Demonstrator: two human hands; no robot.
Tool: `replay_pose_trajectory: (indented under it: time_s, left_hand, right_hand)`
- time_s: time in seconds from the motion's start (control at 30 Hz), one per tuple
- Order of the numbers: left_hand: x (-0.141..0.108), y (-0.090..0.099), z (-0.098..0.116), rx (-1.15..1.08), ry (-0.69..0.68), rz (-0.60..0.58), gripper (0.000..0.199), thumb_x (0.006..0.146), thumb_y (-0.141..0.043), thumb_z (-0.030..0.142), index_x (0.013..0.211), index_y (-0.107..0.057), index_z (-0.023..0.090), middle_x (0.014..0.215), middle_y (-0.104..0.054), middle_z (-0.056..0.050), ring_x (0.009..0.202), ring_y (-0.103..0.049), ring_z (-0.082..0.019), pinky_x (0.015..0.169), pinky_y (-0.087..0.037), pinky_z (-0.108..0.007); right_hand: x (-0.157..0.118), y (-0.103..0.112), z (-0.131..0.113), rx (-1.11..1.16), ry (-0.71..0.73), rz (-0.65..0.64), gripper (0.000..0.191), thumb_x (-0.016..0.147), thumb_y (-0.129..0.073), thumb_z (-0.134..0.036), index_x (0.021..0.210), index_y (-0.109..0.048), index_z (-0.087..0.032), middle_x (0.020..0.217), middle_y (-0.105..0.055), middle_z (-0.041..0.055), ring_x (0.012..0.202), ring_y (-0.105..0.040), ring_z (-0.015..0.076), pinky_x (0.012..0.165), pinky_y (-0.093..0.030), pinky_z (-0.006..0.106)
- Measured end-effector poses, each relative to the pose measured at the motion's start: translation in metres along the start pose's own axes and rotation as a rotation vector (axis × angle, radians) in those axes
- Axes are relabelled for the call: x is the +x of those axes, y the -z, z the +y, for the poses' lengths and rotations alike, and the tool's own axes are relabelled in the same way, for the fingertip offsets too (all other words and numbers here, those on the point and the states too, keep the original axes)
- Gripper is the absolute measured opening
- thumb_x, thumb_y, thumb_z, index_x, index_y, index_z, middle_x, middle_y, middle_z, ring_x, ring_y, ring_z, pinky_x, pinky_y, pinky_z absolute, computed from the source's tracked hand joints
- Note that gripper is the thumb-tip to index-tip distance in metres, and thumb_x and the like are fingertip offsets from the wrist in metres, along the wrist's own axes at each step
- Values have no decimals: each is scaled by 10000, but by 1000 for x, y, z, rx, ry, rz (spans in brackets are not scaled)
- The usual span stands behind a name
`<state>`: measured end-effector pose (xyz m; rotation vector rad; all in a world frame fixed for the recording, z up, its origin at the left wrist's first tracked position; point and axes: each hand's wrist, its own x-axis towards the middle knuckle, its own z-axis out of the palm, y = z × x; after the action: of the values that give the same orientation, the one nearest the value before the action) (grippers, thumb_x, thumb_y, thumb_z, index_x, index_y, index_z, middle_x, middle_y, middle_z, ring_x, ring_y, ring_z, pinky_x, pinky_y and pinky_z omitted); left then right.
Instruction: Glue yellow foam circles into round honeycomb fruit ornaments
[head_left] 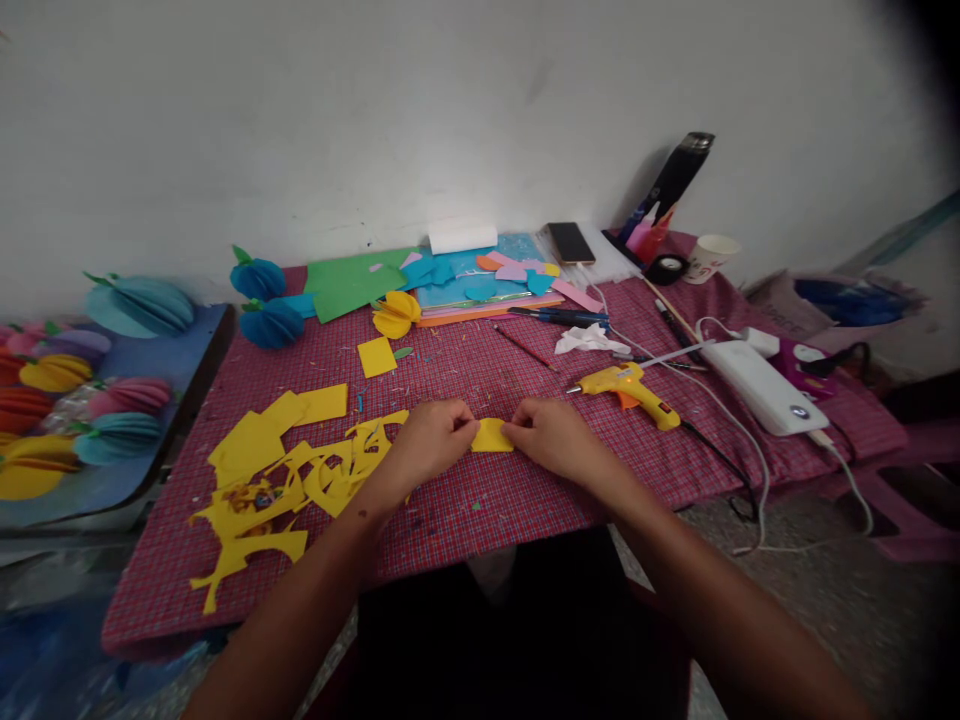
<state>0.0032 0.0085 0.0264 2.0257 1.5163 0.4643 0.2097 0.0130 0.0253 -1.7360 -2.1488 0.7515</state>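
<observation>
Between my two hands is a small piece of yellow craft paper [492, 436], its lower edge straight and its top rounded. My left hand [435, 437] pinches its left end, and my right hand [553, 436] pinches the right end. The fingertips hide both ends of the piece. Yellow cut-out scraps [330, 480] lie beside my left forearm, some of them partly behind it. Further left are flat yellow sheets [251, 448]. A yellow hot glue gun [626, 390] rests to the right of my right hand, its nozzle pointing left.
Past my hands lie a pencil [525, 348], crumpled tissue [583, 339] and a yellow paper pumpkin [396, 314]. At right are a white power bank [765, 388] with trailing cables, a paper cup [711, 259] and a phone [570, 243]. More paper pumpkins fill a blue board [187, 365] at left.
</observation>
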Motion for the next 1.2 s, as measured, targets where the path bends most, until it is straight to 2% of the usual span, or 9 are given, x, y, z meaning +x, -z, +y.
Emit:
replay_pose_trajectory:
  time_s: [0.67, 0.9, 0.97, 1.07, 1.13, 1.2]
  left_hand:
    - [-1, -3, -2, 21, -11, 7, 185, 898, -561, 246, 764, -680, 199, 726, -696, -5, 649, -590, -153, 608, -364, -289]
    - [-5, -3, -3, -84, 10, 70, 117, 901, -588, 239, 808, -648, 201, 728, -675, 11, 662, -599, -148, 607, -399, -275]
    - [-10, -2, -4, -81, -50, 107, 116, 911, -578, 224, 820, -645, 200, 759, -672, 4, 704, -606, -152, 646, -430, -281]
    - [-18, 1, -5, -26, -284, 122, 132, 936, -546, 186, 888, -669, 196, 902, -690, -35, 867, -630, -176, 788, -481, -313]
    - [-22, 3, -5, 17, -455, 67, 153, 958, -537, 192, 962, -690, 196, 1016, -697, -60, 977, -632, -196, 900, -484, -347]
    - [-24, 4, -3, 75, -565, -18, 158, 973, -556, 234, 1027, -701, 202, 1088, -696, -70, 1036, -627, -216, 964, -469, -380]
  right_hand:
    - [-2, -3, -3, -62, 26, 15, 158, 865, -660, -226, 711, -654, -193, 750, -735, 56, 679, -623, 180, 616, -346, 292]
    - [-1, -5, -1, -72, 40, 31, 158, 866, -662, -226, 711, -653, -197, 756, -739, 60, 674, -620, 182, 617, -344, 293]
    - [-1, -6, 0, -67, 42, 32, 154, 864, -662, -227, 714, -656, -196, 754, -737, 57, 678, -624, 184, 617, -347, 290]
    - [-2, -6, 0, -69, 50, 36, 153, 866, -659, -235, 719, -663, -196, 752, -736, 55, 682, -630, 186, 618, -354, 289]
    - [-2, -6, 0, -70, 52, 39, 151, 869, -659, -238, 724, -667, -196, 754, -736, 54, 683, -631, 184, 619, -358, 287]
    - [-2, -6, 0, -69, 53, 42, 148, 871, -656, -229, 727, -667, -194, 760, -739, 55, 684, -633, 181, 622, -364, 285]
